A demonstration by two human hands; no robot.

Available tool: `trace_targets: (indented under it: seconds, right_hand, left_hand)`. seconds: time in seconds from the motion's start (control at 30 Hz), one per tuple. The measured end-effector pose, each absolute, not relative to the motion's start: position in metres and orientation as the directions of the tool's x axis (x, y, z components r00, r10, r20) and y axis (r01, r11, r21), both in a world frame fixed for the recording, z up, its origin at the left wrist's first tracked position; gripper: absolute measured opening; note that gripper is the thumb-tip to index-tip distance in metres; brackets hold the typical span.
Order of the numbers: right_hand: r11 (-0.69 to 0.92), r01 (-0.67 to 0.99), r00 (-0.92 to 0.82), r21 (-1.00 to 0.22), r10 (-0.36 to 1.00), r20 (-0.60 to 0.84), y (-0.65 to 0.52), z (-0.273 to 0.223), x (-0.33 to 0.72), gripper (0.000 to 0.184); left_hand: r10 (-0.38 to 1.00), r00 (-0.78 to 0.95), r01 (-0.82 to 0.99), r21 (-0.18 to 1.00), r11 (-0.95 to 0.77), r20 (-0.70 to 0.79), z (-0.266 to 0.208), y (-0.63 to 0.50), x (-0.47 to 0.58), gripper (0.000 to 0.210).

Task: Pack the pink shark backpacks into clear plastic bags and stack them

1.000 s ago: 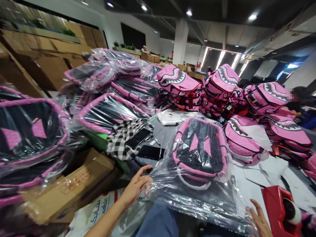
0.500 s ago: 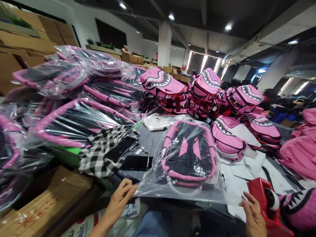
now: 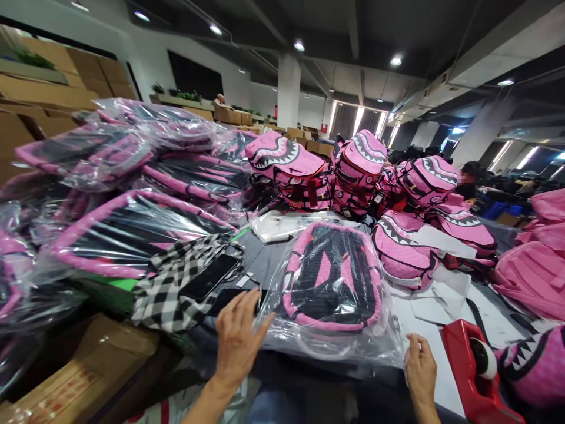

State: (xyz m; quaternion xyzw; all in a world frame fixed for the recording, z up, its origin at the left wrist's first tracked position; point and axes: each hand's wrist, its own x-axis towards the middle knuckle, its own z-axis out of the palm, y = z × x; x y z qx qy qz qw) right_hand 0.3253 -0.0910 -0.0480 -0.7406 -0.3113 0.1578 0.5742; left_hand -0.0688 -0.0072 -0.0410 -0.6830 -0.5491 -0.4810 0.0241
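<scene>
A pink and black backpack point(image 3: 333, 277) lies on the table in front of me, inside a clear plastic bag point(image 3: 304, 341) whose mouth edge faces me. At the bag's near left corner is my left hand point(image 3: 238, 333), open, its fingers stretched forward and the thumb spread to the right over the plastic. My right hand point(image 3: 421, 368) pinches the bag's near right corner between thumb and fingers. A red tape dispenser point(image 3: 470, 371) with a white roll stands just right of that hand. Left of the bag lie a phone point(image 3: 210, 277) and a black-and-white checked cloth point(image 3: 163, 294).
Bagged backpacks point(image 3: 132, 229) are heaped at the left. Unbagged pink backpacks with shark-mouth prints point(image 3: 289, 162) stand at the back and right. White paper sheets point(image 3: 435, 303) lie on the right. A cardboard box point(image 3: 101, 365) sits low at left. A person point(image 3: 468, 176) is far right.
My left hand has let go of the bag's corner, opened and moved up and right. My right hand has moved left and slightly up with the bag's edge, which is now less stretched.
</scene>
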Motion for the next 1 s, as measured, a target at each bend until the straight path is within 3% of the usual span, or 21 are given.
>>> trace_targets:
  seconds: [0.07,0.17,0.33,0.4,0.47,0.57,0.67,0.73,0.83,0.93,1.0]
  right_hand:
    - [-0.133,0.288,0.756,-0.948,0.640,0.139,-0.092,-0.044,0.324,0.073]
    - [-0.123,0.291,0.757,-0.949,0.636,0.149,-0.091,-0.040,0.323,0.073]
    - [-0.097,0.301,0.750,-0.949,0.638,0.173,-0.090,-0.042,0.324,0.070]
    - [-0.081,0.335,0.757,-0.939,0.617,0.217,-0.090,-0.043,0.327,0.069]
    - [-0.090,0.400,0.759,-0.912,0.590,0.275,-0.089,-0.044,0.332,0.070]
    - [-0.138,0.501,0.725,-0.854,0.606,0.327,-0.081,-0.045,0.340,0.069]
    - [-0.189,0.503,0.683,-0.844,0.685,0.254,-0.070,-0.044,0.343,0.070]
    - [-0.207,0.493,0.668,-0.845,0.713,0.215,-0.072,-0.040,0.348,0.069]
    - [-0.208,0.580,0.669,-0.787,0.673,0.316,-0.101,-0.027,0.371,0.067]
    - [-0.389,0.728,0.675,-0.565,0.552,0.489,-0.154,-0.010,0.414,0.062]
    - [-0.552,0.727,0.684,-0.408,0.528,0.504,-0.186,-0.001,0.445,0.057]
  left_hand:
    - [0.682,0.214,0.728,0.351,-0.589,0.699,-0.024,-0.015,-0.040,0.047]
    - [0.657,0.495,0.621,0.298,-0.725,0.568,-0.010,-0.023,-0.002,0.047]
    - [0.578,0.554,0.566,0.239,-0.789,0.599,-0.017,-0.019,0.005,0.014]
    - [0.545,0.550,0.545,0.222,-0.808,0.633,-0.022,-0.011,0.000,0.016]
    - [0.567,0.560,0.530,0.264,-0.806,0.604,-0.024,0.000,-0.001,0.020]
    - [0.718,0.572,0.510,0.513,-0.690,0.398,-0.020,0.019,0.004,0.028]
    - [0.781,0.599,0.491,0.688,-0.534,0.178,-0.012,0.031,0.009,0.033]
    - [0.779,0.614,0.489,0.713,-0.502,0.127,-0.008,0.034,0.010,0.033]
    - [0.773,0.622,0.480,0.718,-0.504,0.126,-0.006,0.033,0.009,0.034]
    - [0.772,0.619,0.462,0.729,-0.506,0.144,-0.008,0.031,0.008,0.035]
    - [0.774,0.616,0.453,0.740,-0.498,0.144,-0.009,0.030,0.008,0.035]
